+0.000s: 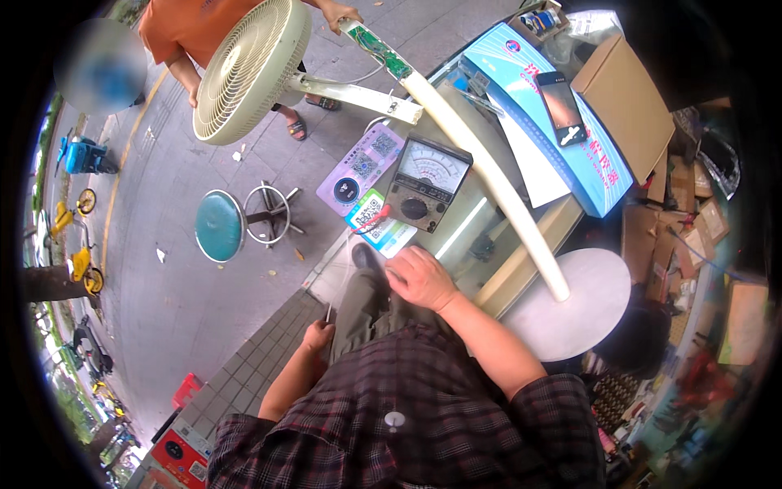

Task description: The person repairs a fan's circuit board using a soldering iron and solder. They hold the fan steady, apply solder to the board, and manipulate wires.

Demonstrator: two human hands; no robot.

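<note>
A thin pale item [329, 312] was held in the left grip [319, 334]; the right grip [419, 279], near the meter [428, 184], could not be judged.

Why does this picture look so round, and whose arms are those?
There's no robot: these arms belong to a person wearing a checked shirt. A fisheye camera on their head looks down, making straight things bend. The left fingers seem to hold a thin pale thing. The right fingers are curled; I can't tell whether they hold anything. A dial meter and flat cards lie on the glass counter. A phone rests on a blue box. Another person in orange touches the big fan.
</note>
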